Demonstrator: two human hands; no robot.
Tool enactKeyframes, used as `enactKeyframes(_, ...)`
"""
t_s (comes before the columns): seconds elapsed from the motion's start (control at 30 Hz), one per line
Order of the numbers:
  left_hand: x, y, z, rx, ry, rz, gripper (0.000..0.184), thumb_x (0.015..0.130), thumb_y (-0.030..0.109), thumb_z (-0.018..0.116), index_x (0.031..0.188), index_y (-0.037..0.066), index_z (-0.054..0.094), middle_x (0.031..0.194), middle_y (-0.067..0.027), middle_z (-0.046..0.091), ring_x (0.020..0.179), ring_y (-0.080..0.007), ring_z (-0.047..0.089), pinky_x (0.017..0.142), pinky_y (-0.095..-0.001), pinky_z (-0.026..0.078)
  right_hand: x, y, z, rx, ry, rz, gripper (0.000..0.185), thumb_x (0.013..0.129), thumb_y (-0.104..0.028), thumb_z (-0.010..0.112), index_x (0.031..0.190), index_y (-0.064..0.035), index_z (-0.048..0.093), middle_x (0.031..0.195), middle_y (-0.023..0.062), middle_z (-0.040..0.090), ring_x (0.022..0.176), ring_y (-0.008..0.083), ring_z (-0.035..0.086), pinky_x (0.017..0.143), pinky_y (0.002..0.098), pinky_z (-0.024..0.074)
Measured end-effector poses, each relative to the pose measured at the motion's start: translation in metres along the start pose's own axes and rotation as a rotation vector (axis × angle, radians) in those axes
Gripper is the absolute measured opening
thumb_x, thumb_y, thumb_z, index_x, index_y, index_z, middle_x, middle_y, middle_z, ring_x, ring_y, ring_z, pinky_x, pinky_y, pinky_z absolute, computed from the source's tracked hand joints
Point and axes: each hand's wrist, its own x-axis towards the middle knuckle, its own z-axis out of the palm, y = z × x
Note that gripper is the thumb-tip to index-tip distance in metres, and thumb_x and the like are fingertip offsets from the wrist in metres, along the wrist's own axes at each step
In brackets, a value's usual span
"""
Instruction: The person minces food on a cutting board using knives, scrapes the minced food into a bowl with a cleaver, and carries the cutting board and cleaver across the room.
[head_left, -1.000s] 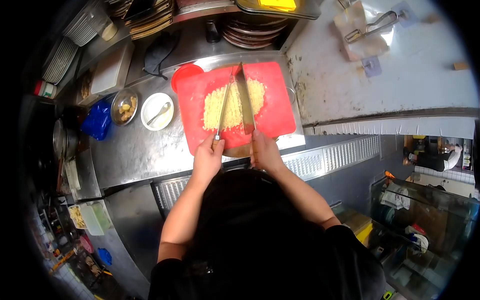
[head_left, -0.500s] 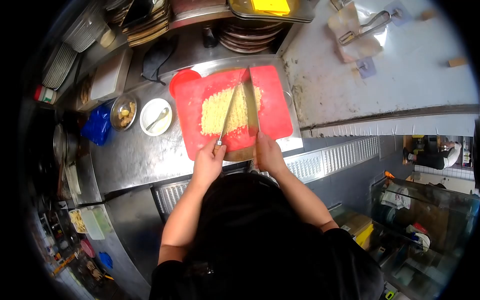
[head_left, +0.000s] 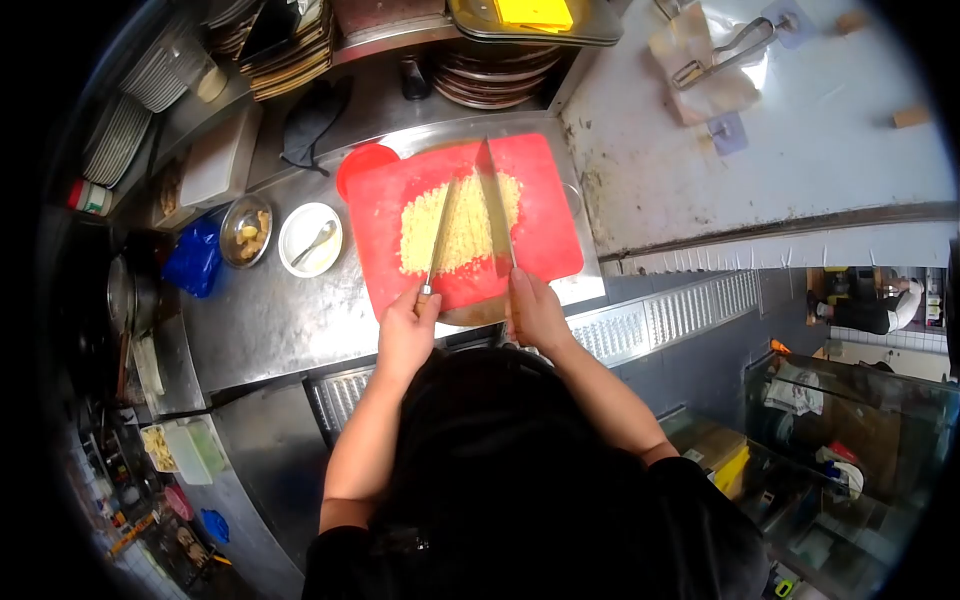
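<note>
My left hand (head_left: 408, 322) is wrapped round the handle of a knife (head_left: 441, 232), its blade standing edge-down over pale yellow chopped food (head_left: 463, 228). In my right hand (head_left: 536, 310) is a second, broader knife (head_left: 495, 208), a cleaver-like blade pointing away from me. Both blades lie across the spread of finely chopped bits, whose kind I cannot make out. Beneath is a red cutting board (head_left: 550, 240). Part of each handle is hidden by the fingers.
Left of the board stand a white bowl (head_left: 290, 240) with a spoon (head_left: 322, 236) and a metal bowl (head_left: 232, 228) of lumpy brown pieces. A blue plastic bag (head_left: 192, 262) lies beside them. Stacked plates (head_left: 497, 80) sit behind; tongs (head_left: 730, 58) hang at right. Another person (head_left: 880, 312) is far right.
The left knife has shifted left with my left hand and stands more upright. My right knife has tilted, its tip leaning a little to the left.
</note>
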Motion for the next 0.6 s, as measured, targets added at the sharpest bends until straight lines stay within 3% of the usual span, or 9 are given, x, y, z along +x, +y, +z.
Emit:
enactKeyframes(0.1,-0.006,0.006,-0.003,-0.024,0.054,0.030,0.032,0.097,0.015,0.074,0.123,-0.005,0.070,0.084,-0.0243,0.072,0.077,-0.0349,0.073,0.073,-0.0404,0.056,-0.010,-0.009,0.001,0.008,0.007,-0.088,0.047,0.115,-0.041,0.042,0.090,-0.0028,0.053,0.058,0.0071,0.053,0.044,0.0192,0.054,0.043,0.0346,0.0452)
enactKeyframes(0.3,-0.006,0.000,-0.005,-0.037,0.075,0.025,0.031,0.098,0.014,0.073,0.122,-0.005,0.070,0.082,-0.0234,0.071,0.072,-0.0311,0.072,0.070,-0.0388,0.055,-0.002,-0.005,0.005,0.032,0.006,0.012,0.047,0.115,-0.044,0.038,0.094,-0.0048,0.054,0.062,0.0060,0.054,0.045,0.0166,0.053,0.043,0.0317,0.0433)
enactKeyframes(0.6,-0.011,0.001,-0.011,-0.074,0.103,0.010,0.029,0.099,0.013,0.072,0.122,-0.004,0.070,0.071,-0.0190,0.067,0.060,-0.0243,0.065,0.064,-0.0363,0.052,-0.005,-0.002,0.006,0.039,0.007,-0.048,0.048,0.115,-0.045,0.037,0.095,-0.0048,0.054,0.061,0.0063,0.054,0.043,0.0160,0.051,0.041,0.0304,0.0419)
